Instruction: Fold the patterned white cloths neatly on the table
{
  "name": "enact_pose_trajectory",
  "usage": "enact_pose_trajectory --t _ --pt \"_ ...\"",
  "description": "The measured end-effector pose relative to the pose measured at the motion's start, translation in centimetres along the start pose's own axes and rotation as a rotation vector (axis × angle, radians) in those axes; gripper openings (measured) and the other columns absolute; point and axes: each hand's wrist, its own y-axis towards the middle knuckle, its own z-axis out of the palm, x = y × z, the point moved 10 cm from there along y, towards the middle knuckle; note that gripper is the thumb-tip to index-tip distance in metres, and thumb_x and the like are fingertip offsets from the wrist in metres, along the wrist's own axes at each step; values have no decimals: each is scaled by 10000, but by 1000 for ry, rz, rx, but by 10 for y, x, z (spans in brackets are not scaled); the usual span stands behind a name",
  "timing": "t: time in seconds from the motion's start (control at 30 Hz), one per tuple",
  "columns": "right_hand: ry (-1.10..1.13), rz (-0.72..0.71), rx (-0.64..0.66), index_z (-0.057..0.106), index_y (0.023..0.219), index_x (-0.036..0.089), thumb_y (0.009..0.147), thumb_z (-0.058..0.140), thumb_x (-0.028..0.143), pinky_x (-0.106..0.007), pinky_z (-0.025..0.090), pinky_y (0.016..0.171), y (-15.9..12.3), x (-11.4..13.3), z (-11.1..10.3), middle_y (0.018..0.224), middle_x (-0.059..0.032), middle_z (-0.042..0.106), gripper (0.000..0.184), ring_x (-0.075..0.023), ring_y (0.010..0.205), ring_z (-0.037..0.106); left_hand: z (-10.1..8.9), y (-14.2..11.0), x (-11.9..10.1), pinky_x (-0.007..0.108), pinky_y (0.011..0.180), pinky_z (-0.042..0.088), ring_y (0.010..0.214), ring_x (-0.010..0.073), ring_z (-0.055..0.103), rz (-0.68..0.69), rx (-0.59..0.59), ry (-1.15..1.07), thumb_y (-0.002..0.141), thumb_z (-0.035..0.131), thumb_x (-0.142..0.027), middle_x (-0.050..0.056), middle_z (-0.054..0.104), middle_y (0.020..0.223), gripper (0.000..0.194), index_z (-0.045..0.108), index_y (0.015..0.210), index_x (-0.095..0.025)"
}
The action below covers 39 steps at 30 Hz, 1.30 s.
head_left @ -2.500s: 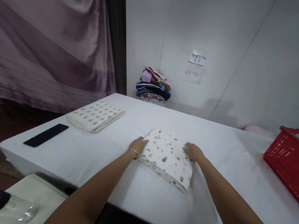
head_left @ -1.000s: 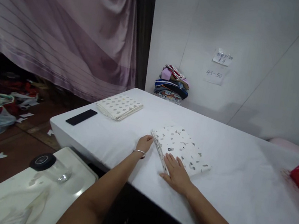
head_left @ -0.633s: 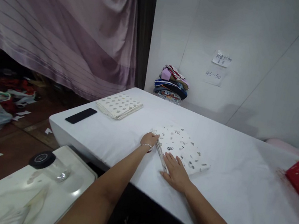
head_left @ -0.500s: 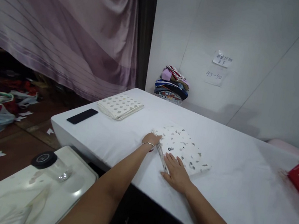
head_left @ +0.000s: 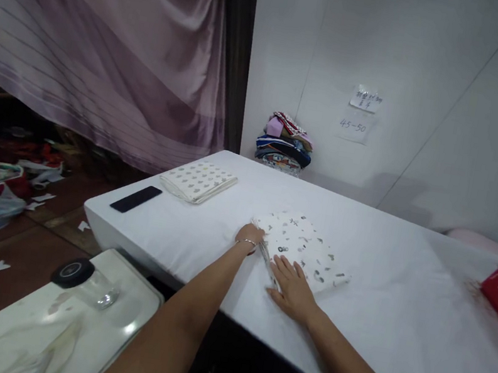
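Head view — left hand [head_left: 250,234] pinches the nearer cloth [head_left: 304,243] by its edge. Right hand [head_left: 293,288] lies spread on top.

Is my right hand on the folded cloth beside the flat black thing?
No, your right hand rests on the other patterned cloth, farther right.

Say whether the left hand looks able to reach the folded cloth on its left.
Probably yes: nothing shows between the left hand and the left folded cloth; the right hand lies to the other side. The left hand would likely have to leave the nearer cloth first.
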Motion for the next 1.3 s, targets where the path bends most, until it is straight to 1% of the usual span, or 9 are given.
enact_pose_trajectory --t 0.13,0.3,0.4,0.53,0.7,0.83,1.0,1.2,1.3 --pt "4 10 -15 251 1446 139 890 377 372 -455 92 1126 -3 4 0 1512 -74 164 616 -211 1392 128 1 0 1 248 695 439 957 242 644 13 -17 -3 776 496 -329 159 686 1034 332 698 947 -127" --pt "-1 3 -28 251 1446 137 861 415 331 -451 82 1129 -5 7 3 1513 -70 155 638 -213 1391 131 -2 1 1 261 691 439 939 246 648 16 -53 -17 765 528 -351 166 692 1002 304 692 895 -131" --pt "-3 -1 -31 237 1451 155 854 429 325 -452 87 1128 -5 6 5 1514 -65 157 651 -210 1390 139 -8 3 2 273 695 444 945 251 643 4 -112 -37 756 558 -401 165 685 1013 335 664 926 -133" --pt "-4 -12 -33 233 1451 147 860 426 331 -456 93 1126 -5 6 6 1514 -69 157 649 -212 1390 137 -16 9 0 264 756 444 972 208 627 18 -197 -73 783 555 -417 115 671 1052 301 621 948 -173" --pt "-11 -10 -31 227 1453 149 858 431 322 -464 98 1125 -5 6 7 1516 -67 151 653 -218 1390 133 -15 22 -3 258 717 447 940 224 643 12 -165 -96 733 614 -481 134 696 969 350 647 861 -157" --pt "-17 -7 -28 220 1456 165 868 428 319 -463 95 1124 -5 6 7 1517 -69 152 643 -220 1391 132 -10 29 -3 251 676 439 936 239 652 -17 -126 -100 713 638 -429 153 707 936 313 672 841 -145" --pt "-16 9 -17 223 1455 152 868 434 320 -444 79 1132 -5 7 6 1518 -70 151 646 -210 1393 119 -7 33 -1 237 659 427 897 216 659 -22 -117 -123 694 651 -333 124 717 893 210 671 809 -159" --pt "-7 50 -13 313 1422 136 849 457 318 -456 90 1130 -6 11 6 1515 -87 161 618 -229 1391 128 -20 29 8 245 673 416 886 184 634 -38 -231 -175 773 562 -277 70 695 945 127 609 857 -194" --pt "-13 43 -27 322 1416 132 846 450 297 -465 91 1131 -7 14 6 1516 -92 156 607 -238 1391 124 -27 28 17 248 691 415 880 177 621 -55 -266 -188 794 532 -245 53 685 931 68 579 826 -207"
